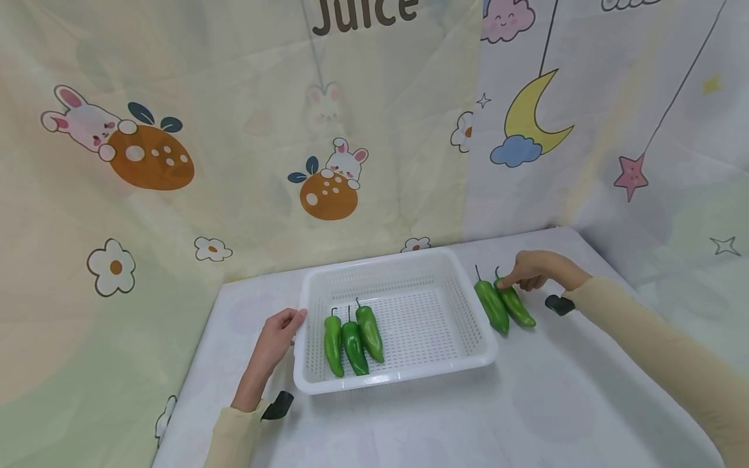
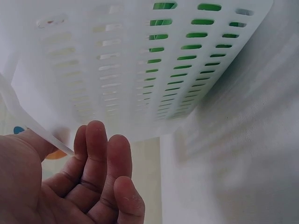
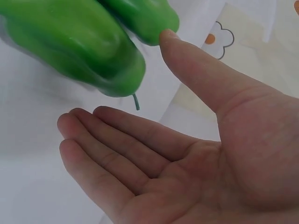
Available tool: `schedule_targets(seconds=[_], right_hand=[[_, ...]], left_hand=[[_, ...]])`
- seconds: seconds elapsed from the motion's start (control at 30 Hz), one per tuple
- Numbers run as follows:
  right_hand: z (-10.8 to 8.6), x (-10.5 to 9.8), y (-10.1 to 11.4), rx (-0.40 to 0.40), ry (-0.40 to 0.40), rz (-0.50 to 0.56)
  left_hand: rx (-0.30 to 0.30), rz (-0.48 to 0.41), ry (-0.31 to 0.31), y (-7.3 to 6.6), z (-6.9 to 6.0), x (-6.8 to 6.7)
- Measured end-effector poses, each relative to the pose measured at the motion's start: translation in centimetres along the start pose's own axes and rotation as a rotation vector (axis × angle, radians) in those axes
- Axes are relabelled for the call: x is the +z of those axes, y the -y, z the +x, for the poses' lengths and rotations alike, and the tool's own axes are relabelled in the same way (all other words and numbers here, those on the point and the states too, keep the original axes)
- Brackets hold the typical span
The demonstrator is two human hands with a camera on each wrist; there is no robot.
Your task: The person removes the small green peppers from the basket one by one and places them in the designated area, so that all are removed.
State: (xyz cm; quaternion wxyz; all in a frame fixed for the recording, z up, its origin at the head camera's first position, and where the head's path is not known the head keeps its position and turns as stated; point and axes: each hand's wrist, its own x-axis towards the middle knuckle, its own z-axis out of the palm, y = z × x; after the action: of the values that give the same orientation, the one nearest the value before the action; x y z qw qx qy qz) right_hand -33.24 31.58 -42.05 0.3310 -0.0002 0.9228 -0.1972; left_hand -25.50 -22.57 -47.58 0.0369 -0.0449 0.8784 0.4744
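Observation:
A white perforated basket (image 1: 404,376) holds three green peppers (image 1: 354,348) at its left side. My left hand (image 1: 275,338) grips the basket's left rim between thumb and fingers; in the left wrist view the hand (image 2: 88,182) has its thumb behind the rim and its fingers under it. Two more green peppers (image 1: 492,305) lie side by side on the table, right of the basket. My right hand (image 1: 541,268) is at the stem end of the outer pepper (image 1: 516,308). In the right wrist view its fingers (image 3: 121,149) are extended, with the thumb apart, beside a pepper (image 3: 88,46).
The table (image 1: 409,422) has a white cover. Behind it and at the sides hang printed cloths (image 1: 251,130) with rabbits, flowers and a moon. A dark wrist device (image 1: 277,405) is below the left hand, and another (image 1: 560,305) is by the right wrist.

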Motion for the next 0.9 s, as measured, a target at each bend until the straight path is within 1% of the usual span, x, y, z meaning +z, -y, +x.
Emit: schedule_targets(seconds=[0.3, 0.43, 0.57, 0.73, 0.9], right_hand=[[-0.9, -0.7, 0.9, -0.007, 0.022, -0.017], [-1.4, -0.9, 1.3, -0.022, 0.025, -0.019], [-1.7, -1.2, 1.6, -0.038, 0.021, -0.007], [-1.8, -1.5, 2.1, -0.032, 0.014, 0.009], [-2.3, -2.0, 2.9, -0.054, 0.017, 0.021]], left_hand=[[-0.003, 0.001, -0.002, -0.2, 0.0, 0.0], [-0.005, -0.005, 0.0, -0.3, -0.1, 0.0], [-0.013, -0.01, 0.002, -0.3, -0.1, 0.0], [-0.017, -0.013, 0.0, -0.2, -0.1, 0.0], [-0.017, -0.01, 0.001, -0.1, 0.0, 0.0]])
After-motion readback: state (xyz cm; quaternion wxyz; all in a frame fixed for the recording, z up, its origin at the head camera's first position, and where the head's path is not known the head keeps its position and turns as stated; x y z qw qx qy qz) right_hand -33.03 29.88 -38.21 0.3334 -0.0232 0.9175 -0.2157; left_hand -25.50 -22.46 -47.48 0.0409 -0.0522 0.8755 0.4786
